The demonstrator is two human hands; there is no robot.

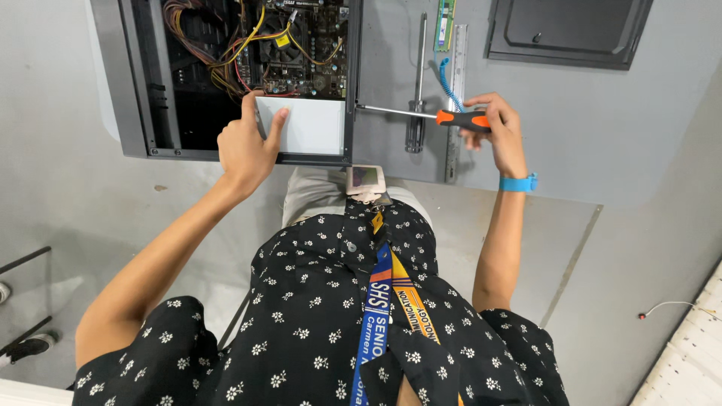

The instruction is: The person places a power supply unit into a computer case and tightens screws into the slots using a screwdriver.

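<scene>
Computer case [150, 83] lies on its side on the grey table [602, 150], open face up, so you look straight down onto the motherboard [301, 45] and the tangle of yellow and red cables [226, 64] without stooping. Its removed side panel [568, 30] sits well apart at the far right of the table, out of the way of both arms. Inside the case's near corner rests a flat silver-white drive [312, 124], against the case wall nearest you. Your left hand [244, 146] is closed on that drive's left edge, thumb on top and fingers curled beneath or beside it, which looks like a steadying hold that keeps it from shifting. Your right hand [492, 131] is wrapped around the orange and black handle of a screwdriver [421, 114], held level across the table so its shaft reaches the case's right wall beside the drive; I judge that angle suits a screw entering from the side, though no screw is visible. A second, dark-handled screwdriver [416, 90] lies just beside the case, parallel to a steel ruler [455, 98], with a memory stick [446, 13] and a coiled blue cord [449, 83] near them, all within your right hand's reach.
</scene>
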